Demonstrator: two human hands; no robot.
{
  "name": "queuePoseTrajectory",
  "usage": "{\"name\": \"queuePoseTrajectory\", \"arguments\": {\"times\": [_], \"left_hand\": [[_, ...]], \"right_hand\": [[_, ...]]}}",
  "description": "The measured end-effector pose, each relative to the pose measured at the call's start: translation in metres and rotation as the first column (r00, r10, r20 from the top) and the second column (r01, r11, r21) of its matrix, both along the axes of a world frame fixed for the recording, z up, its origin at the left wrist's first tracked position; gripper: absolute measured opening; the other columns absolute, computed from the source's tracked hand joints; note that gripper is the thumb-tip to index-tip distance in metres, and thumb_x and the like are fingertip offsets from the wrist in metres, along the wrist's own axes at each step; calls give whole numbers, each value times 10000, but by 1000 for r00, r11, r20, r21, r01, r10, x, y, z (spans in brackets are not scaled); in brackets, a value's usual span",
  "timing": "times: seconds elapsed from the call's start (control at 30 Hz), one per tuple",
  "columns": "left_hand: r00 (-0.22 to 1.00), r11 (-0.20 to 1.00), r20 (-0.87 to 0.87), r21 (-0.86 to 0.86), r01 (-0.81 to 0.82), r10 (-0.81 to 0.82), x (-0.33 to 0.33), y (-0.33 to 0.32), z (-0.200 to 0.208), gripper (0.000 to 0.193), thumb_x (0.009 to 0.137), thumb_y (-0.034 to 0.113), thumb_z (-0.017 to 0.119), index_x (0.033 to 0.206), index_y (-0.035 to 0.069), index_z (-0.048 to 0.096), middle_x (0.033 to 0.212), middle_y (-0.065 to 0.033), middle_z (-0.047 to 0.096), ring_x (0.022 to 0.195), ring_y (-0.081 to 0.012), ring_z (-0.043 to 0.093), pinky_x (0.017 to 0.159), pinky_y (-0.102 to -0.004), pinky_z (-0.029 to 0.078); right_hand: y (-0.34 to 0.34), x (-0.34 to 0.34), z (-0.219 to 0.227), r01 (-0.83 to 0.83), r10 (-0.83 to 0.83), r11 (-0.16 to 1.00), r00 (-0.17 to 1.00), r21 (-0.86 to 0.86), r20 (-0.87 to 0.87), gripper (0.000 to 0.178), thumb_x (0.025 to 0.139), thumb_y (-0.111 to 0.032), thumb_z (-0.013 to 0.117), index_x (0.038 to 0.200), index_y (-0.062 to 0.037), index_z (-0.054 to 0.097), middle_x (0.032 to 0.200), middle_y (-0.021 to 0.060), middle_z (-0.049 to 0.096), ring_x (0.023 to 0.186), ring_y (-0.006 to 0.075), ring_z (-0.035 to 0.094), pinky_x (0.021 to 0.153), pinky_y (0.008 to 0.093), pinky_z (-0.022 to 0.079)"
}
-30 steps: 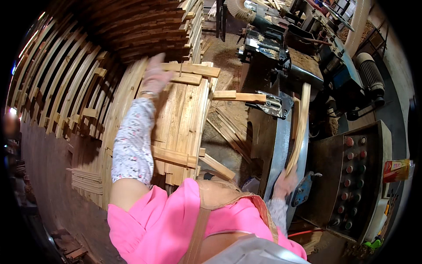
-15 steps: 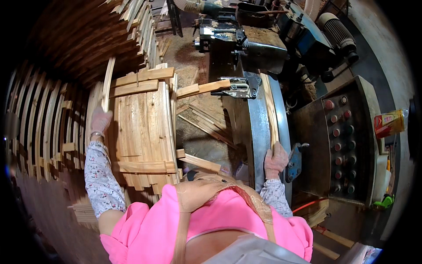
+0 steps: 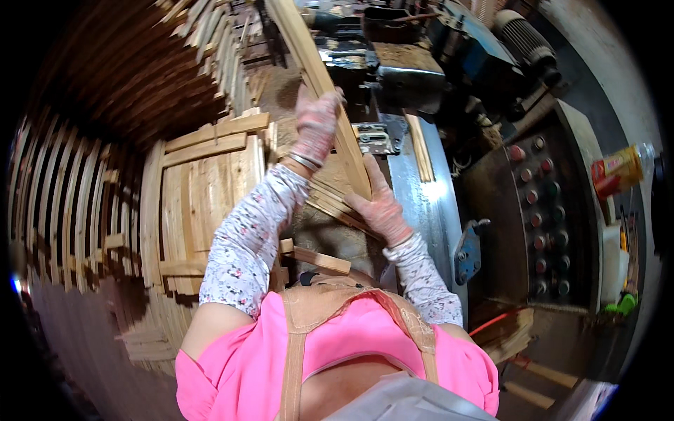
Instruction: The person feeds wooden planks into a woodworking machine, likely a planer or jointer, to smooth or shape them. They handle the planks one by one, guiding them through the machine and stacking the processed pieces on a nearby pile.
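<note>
A long pale wooden board (image 3: 309,59) slants up through the middle of the view, raised above the floor. Around its middle my gloved left hand (image 3: 317,123) is closed, a little blurred. My gloved right hand (image 3: 384,207) grips the near end, thumb on one side and fingers on the other. To the right of that hand, a wooden strip (image 3: 420,147) lies on the machine's metal bed (image 3: 421,210), touched by neither hand. The board's far end runs out of the top of the picture.
Left of me stands a stack of boards (image 3: 203,189), with slatted wood piles (image 3: 70,203) beyond it. A button panel (image 3: 544,217) is at the right, with a plastic bottle (image 3: 621,168) by it. Loose strips (image 3: 333,203) lie on the floor. A motor (image 3: 523,38) sits far right.
My left hand has swung from the stack to the middle with a board. My right hand has left the strip on the bed for the board's near end; that strip has moved away from me.
</note>
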State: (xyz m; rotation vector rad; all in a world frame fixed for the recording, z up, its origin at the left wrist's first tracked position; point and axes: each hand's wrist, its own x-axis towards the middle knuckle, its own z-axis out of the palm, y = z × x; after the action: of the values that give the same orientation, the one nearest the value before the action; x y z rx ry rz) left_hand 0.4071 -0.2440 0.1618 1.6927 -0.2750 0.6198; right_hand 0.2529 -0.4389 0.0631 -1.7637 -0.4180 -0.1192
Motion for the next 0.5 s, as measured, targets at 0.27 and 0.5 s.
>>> {"name": "queuePoseTrajectory", "arguments": {"times": [0.27, 0.5], "left_hand": [[704, 926, -603, -203, 319, -375, -32, 3, -38, 725, 999, 150, 716, 1621, -38, 393, 1609, -255, 500, 1433, -316, 557, 1154, -377, 518], [699, 942, -637, -283, 180, -325, -49, 61, -40, 677, 998, 142, 712, 1595, -33, 443, 1545, -227, 567, 1385, -299, 597, 1107, -363, 535]], "right_hand": [[-92, -220, -43, 568, -739, 486, 673, -664, 34, 709, 880, -232, 814, 1506, 0, 576, 1346, 261, 679, 1244, 449, 627, 1086, 529, 488], [-140, -227, -88, 646, -672, 181, 631, -741, 386, 614, 931, -290, 767, 1459, -21, 605, 1326, 243, 695, 1187, 442, 645, 1016, 537, 508]]}}
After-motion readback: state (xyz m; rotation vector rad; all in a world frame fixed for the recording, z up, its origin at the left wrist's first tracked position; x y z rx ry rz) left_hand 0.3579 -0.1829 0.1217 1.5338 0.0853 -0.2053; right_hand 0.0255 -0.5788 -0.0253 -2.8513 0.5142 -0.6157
